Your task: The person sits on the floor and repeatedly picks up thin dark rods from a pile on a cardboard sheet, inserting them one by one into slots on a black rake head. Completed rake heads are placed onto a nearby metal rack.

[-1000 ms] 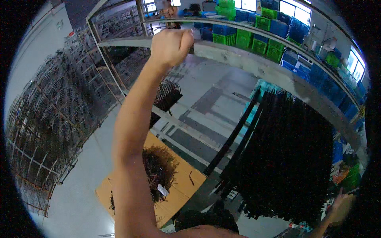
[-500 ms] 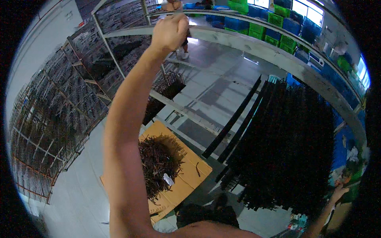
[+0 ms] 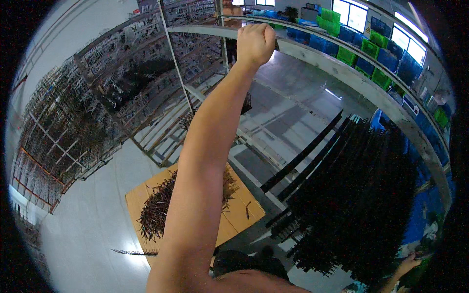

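Observation:
My left arm reaches up across the middle, and my left hand (image 3: 256, 45) is closed in a fist at the upper metal rail (image 3: 317, 61) of a frame. The fingers seem wrapped round the rail; their undersides are hidden. Low at the right edge is my right hand (image 3: 409, 263), small and dim, beside a dense row of long black strips (image 3: 351, 195) hanging from the frame. Its fingers are too unclear to read. Below my left forearm, a heap of thin dark pieces (image 3: 157, 210) lies on a flat cardboard sheet (image 3: 254, 215), partly covered by the arm.
Racks full of thin dark rods (image 3: 63, 127) stand along the left. Green crates (image 3: 347, 54) and blue crates (image 3: 387, 61) are stacked at the far right under windows. A lower metal bar (image 3: 264, 161) crosses beyond the cardboard. A dark toothed strip (image 3: 134, 252) sticks out at its near-left edge.
The view has swung, so the frame, racks and cardboard sit differently. My left hand stays closed at about the same place on the rail. My right hand appears lower in the picture.

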`<state>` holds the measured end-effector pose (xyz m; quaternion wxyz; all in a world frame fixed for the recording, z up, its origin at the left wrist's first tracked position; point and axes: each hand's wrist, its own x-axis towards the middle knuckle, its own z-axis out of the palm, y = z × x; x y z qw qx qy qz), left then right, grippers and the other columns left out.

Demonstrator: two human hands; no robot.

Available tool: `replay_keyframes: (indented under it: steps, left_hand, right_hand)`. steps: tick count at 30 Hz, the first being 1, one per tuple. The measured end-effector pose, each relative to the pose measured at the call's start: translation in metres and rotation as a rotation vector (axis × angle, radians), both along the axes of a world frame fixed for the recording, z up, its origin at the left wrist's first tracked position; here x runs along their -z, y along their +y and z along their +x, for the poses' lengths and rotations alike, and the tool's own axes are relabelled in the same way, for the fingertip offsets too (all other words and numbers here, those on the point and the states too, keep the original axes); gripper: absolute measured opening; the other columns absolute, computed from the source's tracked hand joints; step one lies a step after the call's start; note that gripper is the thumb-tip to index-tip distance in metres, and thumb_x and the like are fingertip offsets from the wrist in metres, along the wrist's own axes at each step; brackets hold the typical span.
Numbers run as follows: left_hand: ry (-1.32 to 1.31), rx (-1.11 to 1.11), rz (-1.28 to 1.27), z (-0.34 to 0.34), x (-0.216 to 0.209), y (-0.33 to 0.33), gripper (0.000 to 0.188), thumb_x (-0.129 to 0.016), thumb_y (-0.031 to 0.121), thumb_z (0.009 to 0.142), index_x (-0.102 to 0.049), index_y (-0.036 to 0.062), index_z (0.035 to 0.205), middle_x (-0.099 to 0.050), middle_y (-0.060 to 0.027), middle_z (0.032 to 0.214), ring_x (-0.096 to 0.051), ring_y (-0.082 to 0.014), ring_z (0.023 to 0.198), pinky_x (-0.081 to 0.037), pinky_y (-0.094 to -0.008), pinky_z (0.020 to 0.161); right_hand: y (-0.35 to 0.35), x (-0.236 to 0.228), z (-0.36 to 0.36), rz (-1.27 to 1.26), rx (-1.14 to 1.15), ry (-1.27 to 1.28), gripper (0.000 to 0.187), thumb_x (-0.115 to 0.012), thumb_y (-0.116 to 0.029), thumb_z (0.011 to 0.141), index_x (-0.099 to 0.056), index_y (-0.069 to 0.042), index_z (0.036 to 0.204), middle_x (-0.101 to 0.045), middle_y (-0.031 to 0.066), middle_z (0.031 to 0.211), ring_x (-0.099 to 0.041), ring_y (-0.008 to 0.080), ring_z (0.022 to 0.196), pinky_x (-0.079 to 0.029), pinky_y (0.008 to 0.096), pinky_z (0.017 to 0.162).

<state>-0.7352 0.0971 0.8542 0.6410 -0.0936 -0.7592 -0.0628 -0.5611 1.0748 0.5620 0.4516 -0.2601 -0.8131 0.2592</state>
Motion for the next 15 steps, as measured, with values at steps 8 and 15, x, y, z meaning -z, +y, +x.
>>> replay_keyframes:
  steps: [8, 15]
  left_hand:
    - [0.182, 0.017, -0.041, -0.016, 0.006, -0.006, 0.024, -0.045, 0.020, 0.080, -0.057, 0.0078, 0.063, -0.059, -0.0096, 0.065, -0.053, -0.0336, 0.067, -0.035, -0.0433, 0.067]
    - [0.256, 0.043, -0.018, -0.042, 0.011, -0.002, 0.024, -0.047, 0.021, 0.077, -0.057, 0.0081, 0.059, -0.057, -0.0091, 0.062, -0.051, -0.0316, 0.064, -0.035, -0.0428, 0.068]
  right_hand:
    - [-0.020, 0.012, -0.004, -0.001, 0.007, -0.010, 0.060, -0.040, -0.044, 0.097, -0.022, -0.005, 0.139, -0.032, 0.0199, 0.137, -0.041, 0.0343, 0.118, -0.038, 0.0485, 0.090]
    - [-0.053, 0.014, -0.007, -0.065, -0.035, 0.006, 0.063, -0.037, -0.047, 0.097, -0.014, -0.010, 0.143, -0.025, 0.0162, 0.143, -0.034, 0.0346, 0.125, -0.030, 0.0499, 0.098]
